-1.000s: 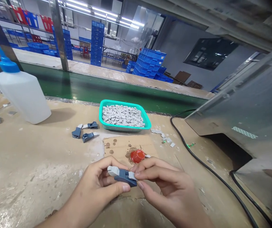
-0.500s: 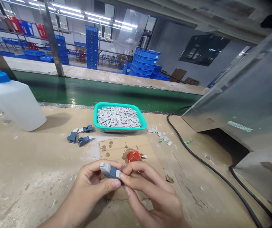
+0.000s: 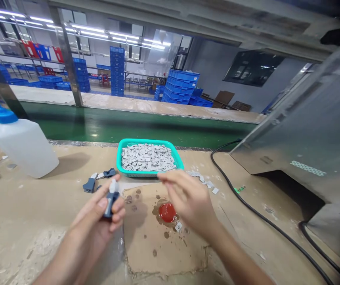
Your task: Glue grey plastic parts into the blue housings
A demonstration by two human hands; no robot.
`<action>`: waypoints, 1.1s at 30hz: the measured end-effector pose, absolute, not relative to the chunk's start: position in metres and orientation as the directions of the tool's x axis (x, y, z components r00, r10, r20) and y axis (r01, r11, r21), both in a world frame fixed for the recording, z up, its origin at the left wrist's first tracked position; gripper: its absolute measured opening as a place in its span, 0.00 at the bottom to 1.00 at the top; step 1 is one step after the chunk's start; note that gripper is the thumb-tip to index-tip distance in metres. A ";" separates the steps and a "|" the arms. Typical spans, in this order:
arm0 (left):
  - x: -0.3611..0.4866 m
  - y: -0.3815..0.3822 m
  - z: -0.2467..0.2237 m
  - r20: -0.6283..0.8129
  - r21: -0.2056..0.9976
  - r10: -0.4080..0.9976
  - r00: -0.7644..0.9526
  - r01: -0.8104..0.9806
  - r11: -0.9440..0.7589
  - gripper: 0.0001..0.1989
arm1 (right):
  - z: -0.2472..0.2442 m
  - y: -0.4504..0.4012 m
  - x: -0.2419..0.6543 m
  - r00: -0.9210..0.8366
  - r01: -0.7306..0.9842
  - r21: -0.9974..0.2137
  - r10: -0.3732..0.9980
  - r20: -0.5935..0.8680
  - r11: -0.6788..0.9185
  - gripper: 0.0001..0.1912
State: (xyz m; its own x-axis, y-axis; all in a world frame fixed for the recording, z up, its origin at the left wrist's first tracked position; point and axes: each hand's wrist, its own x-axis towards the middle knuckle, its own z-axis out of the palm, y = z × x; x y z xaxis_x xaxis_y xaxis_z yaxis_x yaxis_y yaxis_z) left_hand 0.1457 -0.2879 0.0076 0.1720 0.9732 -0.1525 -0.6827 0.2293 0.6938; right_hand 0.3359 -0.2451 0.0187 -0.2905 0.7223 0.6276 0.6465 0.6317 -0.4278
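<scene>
My left hand (image 3: 97,211) is shut on a dark blue plastic part (image 3: 109,206), which stands upright with a small grey piece (image 3: 113,187) at its top end. My right hand (image 3: 189,200) is stretched forward with nothing visible in it, its fingertips close to the front corner of a teal plastic basket (image 3: 120,163). That basket is heaped with small grey parts (image 3: 148,157). Below my right hand, a red cap (image 3: 167,212) sits in a brown stain on a cardboard sheet (image 3: 161,247).
Several blue-and-grey parts (image 3: 89,185) lie left of the cardboard. A white plastic bottle (image 3: 18,146) with a blue nozzle stands at the far left. A black cable (image 3: 265,217) runs past a metal machine housing (image 3: 300,118) on the right. A green conveyor belt (image 3: 98,130) lies behind the bench.
My right hand has let go of the blue part and moved forward toward the basket. My left hand now holds the part alone, turned upright. The view has shifted slightly.
</scene>
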 end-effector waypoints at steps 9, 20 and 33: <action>0.102 -0.089 0.008 0.294 0.684 0.955 -0.034 0.705 -0.185 0.27 | 0.003 -0.110 0.362 -0.426 0.873 -0.170 0.884 0.192 0.458 0.09; 0.110 -0.141 -0.011 0.239 0.485 0.970 0.052 0.859 -0.165 0.28 | 0.002 -0.110 0.362 -0.374 0.788 -0.329 0.829 0.415 0.520 0.12; 0.126 -0.270 0.019 0.039 0.998 0.990 0.136 0.041 -0.045 0.09 | 0.029 -0.315 0.367 -0.348 0.577 -0.349 0.609 0.712 0.738 0.14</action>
State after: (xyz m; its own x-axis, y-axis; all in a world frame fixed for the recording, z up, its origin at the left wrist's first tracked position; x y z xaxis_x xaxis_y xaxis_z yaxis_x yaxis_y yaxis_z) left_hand 0.1261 -0.2700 0.0191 0.1356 0.9900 0.0394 0.0414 -0.0454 0.9981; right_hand 0.3668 -0.3150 0.0292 -0.3483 0.6093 0.7124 0.5769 0.7383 -0.3494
